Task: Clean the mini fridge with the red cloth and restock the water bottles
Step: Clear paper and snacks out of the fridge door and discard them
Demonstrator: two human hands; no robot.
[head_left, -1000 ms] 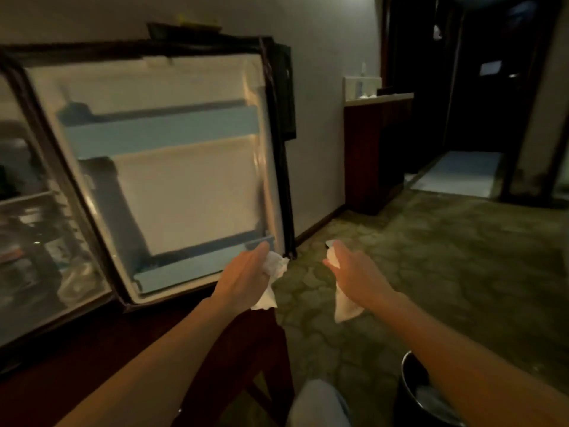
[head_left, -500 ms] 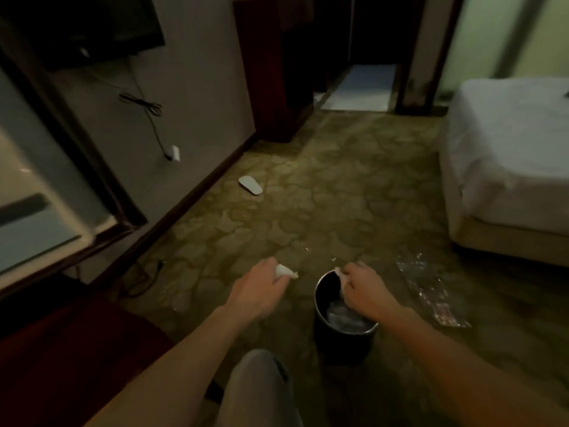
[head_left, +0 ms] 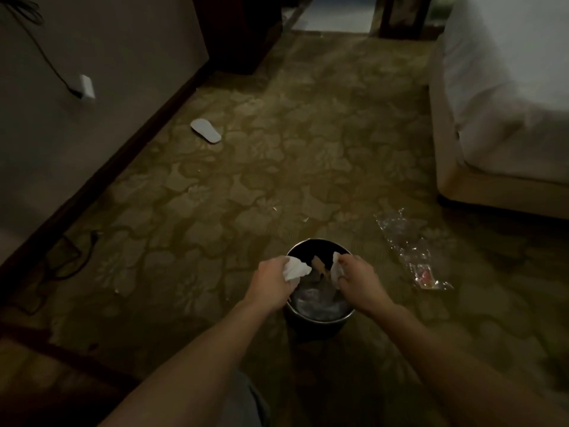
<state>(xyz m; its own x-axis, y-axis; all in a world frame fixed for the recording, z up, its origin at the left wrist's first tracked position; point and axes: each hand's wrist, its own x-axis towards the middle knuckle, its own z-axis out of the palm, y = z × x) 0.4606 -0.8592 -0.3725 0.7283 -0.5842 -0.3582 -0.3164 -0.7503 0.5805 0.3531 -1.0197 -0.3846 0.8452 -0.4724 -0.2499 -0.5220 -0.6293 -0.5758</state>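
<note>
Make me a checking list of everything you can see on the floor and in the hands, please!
Surface: patterned green carpet, small crumbs scattered on it.
Job's things: red cloth, fridge and water bottles, nothing seen.
Clutter: white slipper near the wall; clear plastic wrapper right of the bin; round dark bin holding crumpled rubbish.
Hands: left hand grips a white tissue over the bin; right hand grips another white wad.
Cables: black cord to a white wall plug; dark cable lying by the skirting.
Surroundings: white bed at right, dark wooden cabinet ahead.
</note>
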